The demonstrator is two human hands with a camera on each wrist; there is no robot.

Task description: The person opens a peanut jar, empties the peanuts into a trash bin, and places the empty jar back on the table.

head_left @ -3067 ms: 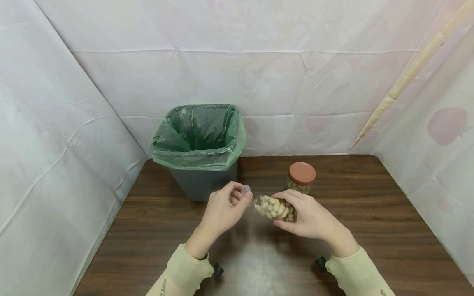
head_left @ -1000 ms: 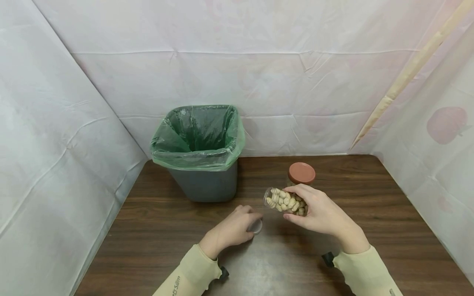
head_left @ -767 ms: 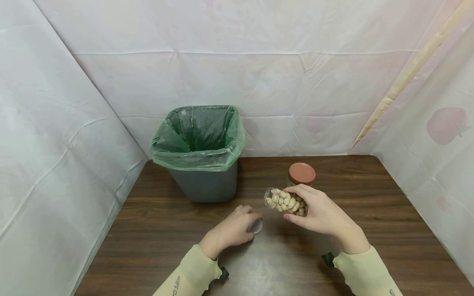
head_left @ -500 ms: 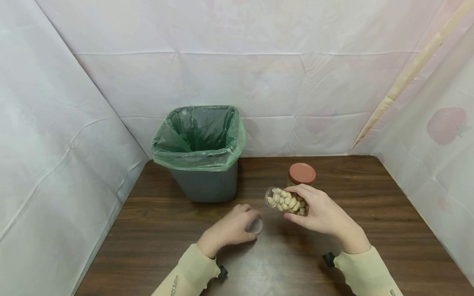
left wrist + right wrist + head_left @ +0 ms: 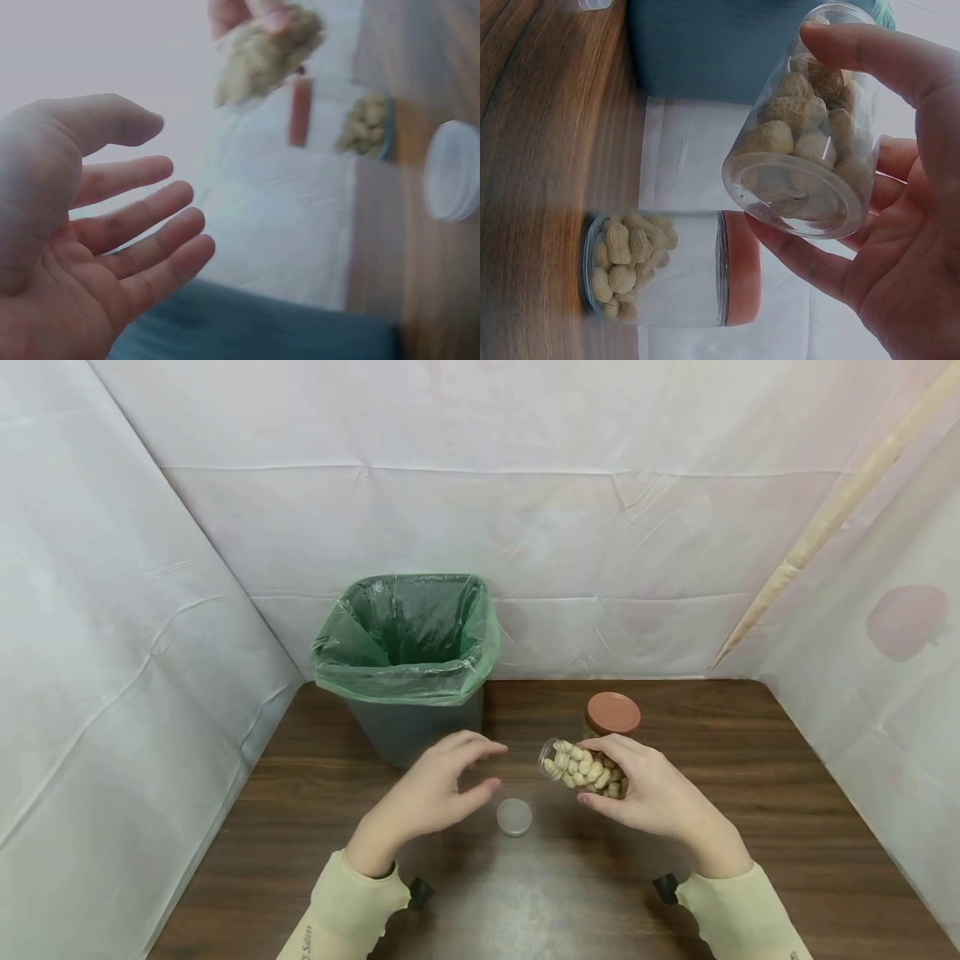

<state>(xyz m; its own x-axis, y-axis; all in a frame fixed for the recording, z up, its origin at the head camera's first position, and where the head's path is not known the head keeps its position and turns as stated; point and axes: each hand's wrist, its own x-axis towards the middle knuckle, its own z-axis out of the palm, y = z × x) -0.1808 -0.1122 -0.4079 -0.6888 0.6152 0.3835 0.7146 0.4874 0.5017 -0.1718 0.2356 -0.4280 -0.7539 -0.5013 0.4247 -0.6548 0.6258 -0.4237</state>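
My right hand [image 5: 652, 789] grips a small clear jar of peanuts in the shell [image 5: 581, 767], tilted with its uncapped mouth toward the left. The right wrist view shows thumb and fingers round the jar [image 5: 802, 127], with its base toward that camera. My left hand [image 5: 427, 789] is off the table with fingers spread and nothing in them. Its translucent round lid [image 5: 514, 817] lies flat on the table just right of that hand; the left wrist view shows the lid [image 5: 452, 171] too. Behind the right hand stands a second jar [image 5: 682, 270], partly filled with peanuts, under an orange-red lid [image 5: 612, 713].
A grey bin [image 5: 412, 727] with a green plastic liner [image 5: 405, 681] stands at the back left of the dark wood table [image 5: 705, 735]. White sheets [image 5: 540, 543] hang round the back and both sides.
My left hand brought the translucent lid from near the jar's mouth down to the table, let go of it, then drew back left. The right hand moved slightly right with the jar.
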